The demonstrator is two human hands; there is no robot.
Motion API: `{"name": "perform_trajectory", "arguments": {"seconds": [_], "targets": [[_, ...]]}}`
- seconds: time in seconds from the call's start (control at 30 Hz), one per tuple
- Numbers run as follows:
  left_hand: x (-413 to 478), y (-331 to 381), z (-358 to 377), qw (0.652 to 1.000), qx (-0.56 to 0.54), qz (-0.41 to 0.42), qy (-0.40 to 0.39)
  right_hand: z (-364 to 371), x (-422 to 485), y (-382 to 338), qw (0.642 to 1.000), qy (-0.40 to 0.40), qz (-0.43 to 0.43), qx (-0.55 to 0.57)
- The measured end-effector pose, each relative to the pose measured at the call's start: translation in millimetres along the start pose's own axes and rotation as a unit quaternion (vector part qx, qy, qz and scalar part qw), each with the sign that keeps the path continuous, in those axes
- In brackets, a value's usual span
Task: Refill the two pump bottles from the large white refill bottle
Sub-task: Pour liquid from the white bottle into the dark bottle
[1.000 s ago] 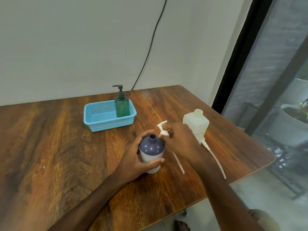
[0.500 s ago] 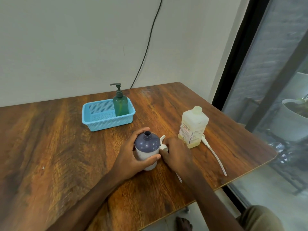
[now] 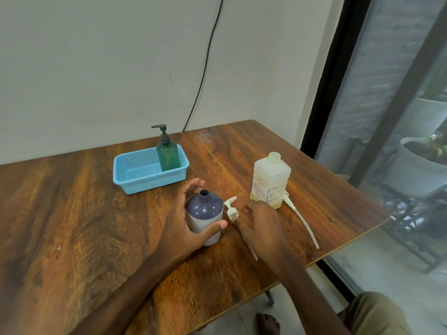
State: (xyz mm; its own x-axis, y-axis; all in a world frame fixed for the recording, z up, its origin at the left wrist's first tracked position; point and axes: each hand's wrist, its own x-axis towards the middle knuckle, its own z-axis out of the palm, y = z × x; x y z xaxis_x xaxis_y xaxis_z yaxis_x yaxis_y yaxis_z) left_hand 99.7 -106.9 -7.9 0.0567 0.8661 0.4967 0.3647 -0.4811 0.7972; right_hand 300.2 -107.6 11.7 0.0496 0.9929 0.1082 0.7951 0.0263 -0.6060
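Three bottles: one purple bottle [image 3: 205, 215], one green pump bottle [image 3: 168, 155], one large white refill bottle [image 3: 270, 182]. Three pumps: one dark pump [image 3: 162, 131] on the green bottle, plus two loose white ones on the desk [image 3: 72, 213], a short pump [image 3: 231, 211] and a long-tubed pump [image 3: 301, 220]. One blue basket [image 3: 135, 180]. One black cable [image 3: 205, 68]. Two white planters [image 3: 416, 170] behind the glass. Two hands: left hand [image 3: 183, 226], right hand [image 3: 260, 226]. One bare foot [image 3: 267, 323].

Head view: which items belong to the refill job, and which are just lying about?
Job: purple bottle, neck open, gripped by the left hand; white pump lying beside it, near the right hand; green pump bottle; white refill bottle; long-tubed pump beside it.
Lying about: blue basket holding the green bottle; wall cable; plant pots outside the glass.
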Motion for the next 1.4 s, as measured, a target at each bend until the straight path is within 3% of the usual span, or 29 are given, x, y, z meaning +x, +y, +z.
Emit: {"name": "perform_trajectory", "arguments": {"seconds": [0.23,0.37,0.63,1.0,1.2,1.4], "targets": [[-4.0,-3.7,0.7,0.998,0.020,-0.051,-0.013,-36.7,-7.7,32.4,0.973,0.153,0.044,0.164],[-9.3,-5.7,2.0,0.996,0.020,-0.083,-0.017,-47.3,5.8,45.4,0.955,0.200,0.079,0.205],[-4.3,2.5,8.6,0.990,0.037,-0.130,-0.034,-35.2,38.3,36.6,0.968,0.146,0.094,0.180],[-10.7,-5.2,2.2,0.991,0.012,-0.127,-0.041,-35.2,40.0,40.9,0.966,0.163,0.049,0.193],[9.8,9.1,13.3,0.995,0.039,-0.079,-0.055,-58.5,20.3,48.6,0.977,0.125,0.035,0.169],[20.8,13.1,25.4,0.996,0.041,-0.030,-0.069,-76.6,0.4,51.2,0.980,0.131,-0.043,0.144]]}}
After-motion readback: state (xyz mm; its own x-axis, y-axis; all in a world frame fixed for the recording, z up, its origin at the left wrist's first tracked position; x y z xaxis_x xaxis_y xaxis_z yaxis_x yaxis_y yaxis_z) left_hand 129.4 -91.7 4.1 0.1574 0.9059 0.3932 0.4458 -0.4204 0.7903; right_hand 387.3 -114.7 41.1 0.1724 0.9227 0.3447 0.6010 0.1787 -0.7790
